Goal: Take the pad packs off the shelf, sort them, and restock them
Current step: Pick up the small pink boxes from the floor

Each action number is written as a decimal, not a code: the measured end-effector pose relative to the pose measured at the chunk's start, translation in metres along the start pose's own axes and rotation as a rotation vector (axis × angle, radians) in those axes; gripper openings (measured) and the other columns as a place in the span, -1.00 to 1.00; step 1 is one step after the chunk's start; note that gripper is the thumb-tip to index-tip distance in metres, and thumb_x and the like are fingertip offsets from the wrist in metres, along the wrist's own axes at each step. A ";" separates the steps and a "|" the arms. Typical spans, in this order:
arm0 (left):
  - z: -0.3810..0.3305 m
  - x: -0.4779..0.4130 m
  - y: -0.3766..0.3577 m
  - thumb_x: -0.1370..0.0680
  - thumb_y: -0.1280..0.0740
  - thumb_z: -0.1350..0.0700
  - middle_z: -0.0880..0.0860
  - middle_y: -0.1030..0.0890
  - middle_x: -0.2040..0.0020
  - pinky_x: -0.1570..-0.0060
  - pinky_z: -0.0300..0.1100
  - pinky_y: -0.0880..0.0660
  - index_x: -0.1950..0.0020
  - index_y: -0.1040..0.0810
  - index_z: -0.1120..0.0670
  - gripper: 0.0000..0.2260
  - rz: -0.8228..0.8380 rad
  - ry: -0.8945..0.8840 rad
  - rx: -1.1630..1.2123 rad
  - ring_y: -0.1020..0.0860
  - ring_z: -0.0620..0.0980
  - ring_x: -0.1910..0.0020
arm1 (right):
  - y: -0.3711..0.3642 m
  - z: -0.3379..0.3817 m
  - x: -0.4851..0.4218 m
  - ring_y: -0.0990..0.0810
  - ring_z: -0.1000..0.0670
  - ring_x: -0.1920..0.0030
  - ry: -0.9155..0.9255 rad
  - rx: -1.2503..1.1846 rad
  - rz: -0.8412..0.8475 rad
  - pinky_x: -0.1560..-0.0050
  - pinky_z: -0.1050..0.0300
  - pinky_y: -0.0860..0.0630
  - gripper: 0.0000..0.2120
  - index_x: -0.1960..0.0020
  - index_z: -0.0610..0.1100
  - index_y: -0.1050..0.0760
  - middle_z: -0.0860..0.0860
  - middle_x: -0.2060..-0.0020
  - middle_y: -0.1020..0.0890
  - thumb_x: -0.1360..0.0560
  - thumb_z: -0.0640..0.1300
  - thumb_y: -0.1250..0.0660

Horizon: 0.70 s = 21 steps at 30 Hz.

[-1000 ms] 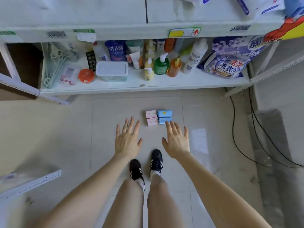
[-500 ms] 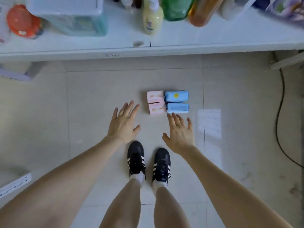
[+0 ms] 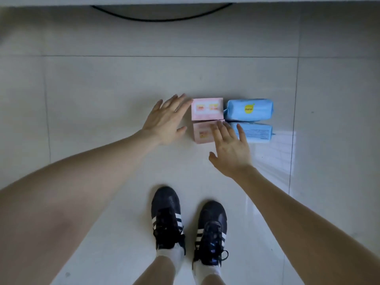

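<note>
Two pink pad packs and two blue pad packs lie in a square block on the tiled floor. The far pink pack (image 3: 207, 109) sits beside the far blue pack (image 3: 249, 110). Below them are the near pink pack (image 3: 202, 133) and the near blue pack (image 3: 258, 133). My left hand (image 3: 165, 120) is spread flat, its fingertips at the left edge of the far pink pack. My right hand (image 3: 230, 148) is spread too, its fingers lying over the seam between the near pink and near blue packs. Neither hand grips anything.
My two black shoes (image 3: 167, 217) stand on the floor just below the packs. The front edge of the white shelf (image 3: 185, 1) runs along the top of the view, with a black cable (image 3: 162, 18) curving under it.
I have bent lower, so the shelf's goods have left the view. Both hands moved forward from short of the packs to reach them.
</note>
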<state>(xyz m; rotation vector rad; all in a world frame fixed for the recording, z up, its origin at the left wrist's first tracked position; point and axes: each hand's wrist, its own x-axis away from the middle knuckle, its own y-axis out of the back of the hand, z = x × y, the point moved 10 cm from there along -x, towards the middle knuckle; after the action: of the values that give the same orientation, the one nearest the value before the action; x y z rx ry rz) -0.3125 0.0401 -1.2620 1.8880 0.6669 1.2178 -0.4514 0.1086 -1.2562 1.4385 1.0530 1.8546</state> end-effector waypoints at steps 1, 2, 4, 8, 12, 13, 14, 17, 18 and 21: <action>0.000 -0.008 -0.003 -0.57 -0.26 -0.05 0.01 0.00 -0.59 -0.49 0.07 -0.03 -0.58 0.01 0.01 -0.33 0.003 -0.013 -0.007 -0.02 0.04 -0.56 | -0.004 0.000 -0.004 -0.06 -0.07 -0.53 0.008 0.013 -0.004 -0.50 -0.11 0.16 -0.24 -0.55 -0.18 0.00 -0.10 -0.53 -0.14 -0.50 0.03 -0.29; 0.000 -0.014 -0.006 -0.57 -0.26 -0.05 0.01 -0.01 -0.59 -0.49 0.08 -0.04 -0.58 0.01 0.00 -0.33 0.005 -0.024 -0.012 -0.02 0.04 -0.56 | -0.008 -0.001 -0.008 -0.08 -0.08 -0.53 0.014 0.024 -0.010 -0.50 -0.11 0.15 -0.24 -0.54 -0.19 -0.02 -0.10 -0.53 -0.16 -0.49 0.00 -0.30; 0.001 -0.025 -0.011 -0.57 -0.26 -0.06 0.02 -0.01 -0.59 -0.48 0.09 -0.05 -0.58 0.02 -0.01 -0.33 0.007 -0.035 -0.012 -0.03 0.05 -0.56 | -0.012 -0.003 -0.013 -0.19 -0.11 -0.49 0.022 0.056 -0.033 -0.50 -0.12 0.07 -0.27 -0.51 -0.21 -0.11 -0.12 -0.49 -0.25 -0.45 -0.06 -0.35; -0.001 -0.039 -0.014 -0.57 -0.24 -0.10 0.02 -0.04 -0.59 -0.46 0.10 -0.10 -0.58 0.01 0.00 -0.33 0.004 -0.055 -0.012 -0.06 0.05 -0.55 | -0.004 -0.004 -0.016 -0.52 -0.15 -0.17 0.054 0.130 -0.184 -0.38 -0.15 -0.28 -0.38 -0.31 -0.24 -0.41 -0.13 -0.21 -0.53 -0.29 -0.19 -0.47; -0.005 -0.046 -0.015 -0.56 -0.23 -0.13 0.02 -0.09 -0.58 -0.41 0.06 -0.18 -0.57 -0.03 0.01 -0.33 -0.006 -0.077 -0.010 -0.12 0.05 -0.54 | -0.004 -0.003 -0.018 -0.54 -0.13 -0.04 0.069 0.166 -0.203 -0.36 -0.12 -0.33 -0.47 -0.28 -0.23 -0.43 -0.11 -0.11 -0.55 -0.33 -0.23 -0.42; -0.007 -0.047 -0.014 -0.56 -0.24 -0.13 0.02 -0.12 -0.58 -0.40 0.05 -0.20 -0.57 -0.04 0.02 -0.33 -0.013 -0.079 -0.004 -0.14 0.05 -0.53 | -0.005 -0.004 -0.019 -0.53 -0.13 -0.04 0.055 0.172 -0.190 -0.36 -0.11 -0.32 -0.47 -0.30 -0.24 -0.42 -0.11 -0.09 -0.54 -0.34 -0.23 -0.41; -0.008 -0.048 -0.012 -0.55 -0.26 -0.11 0.03 -0.15 -0.56 -0.38 0.04 -0.21 -0.57 -0.07 0.02 -0.34 -0.022 -0.081 0.005 -0.16 0.06 -0.52 | -0.006 -0.004 -0.020 -0.52 -0.14 -0.03 0.043 0.175 -0.176 -0.37 -0.10 -0.32 -0.46 -0.30 -0.24 -0.42 -0.11 -0.08 -0.54 -0.34 -0.23 -0.40; -0.011 -0.051 -0.006 -0.53 -0.33 -0.04 0.06 -0.32 -0.46 -0.24 0.02 -0.31 -0.52 -0.18 0.06 -0.38 -0.049 -0.091 0.025 -0.33 0.11 -0.39 | -0.005 -0.005 -0.024 -0.50 -0.16 -0.02 0.017 0.134 -0.148 -0.39 -0.10 -0.28 -0.49 -0.27 -0.26 -0.42 -0.14 -0.06 -0.52 -0.33 -0.24 -0.39; -0.013 -0.052 -0.005 -0.52 -0.34 -0.02 0.08 -0.37 -0.41 -0.17 0.02 -0.35 -0.49 -0.22 0.09 -0.40 -0.048 -0.096 0.030 -0.38 0.14 -0.33 | -0.005 -0.005 -0.025 -0.49 -0.16 -0.03 0.011 0.115 -0.138 -0.40 -0.10 -0.25 -0.51 -0.25 -0.25 -0.41 -0.14 -0.06 -0.52 -0.33 -0.25 -0.38; -0.013 -0.048 -0.002 -0.52 -0.36 0.04 0.13 -0.40 -0.32 -0.01 0.02 -0.42 -0.45 -0.26 0.15 -0.44 -0.028 -0.085 0.092 -0.45 0.19 -0.19 | -0.003 -0.004 -0.022 -0.49 -0.17 -0.04 0.004 0.066 -0.119 -0.46 -0.10 -0.16 -0.54 -0.21 -0.23 -0.41 -0.12 -0.03 -0.52 -0.33 -0.25 -0.36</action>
<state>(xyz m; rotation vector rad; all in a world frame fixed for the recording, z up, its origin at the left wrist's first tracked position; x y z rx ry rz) -0.3443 0.0086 -1.2849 1.9885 0.7116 1.0994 -0.4494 0.0914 -1.2710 1.3777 1.1863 1.7543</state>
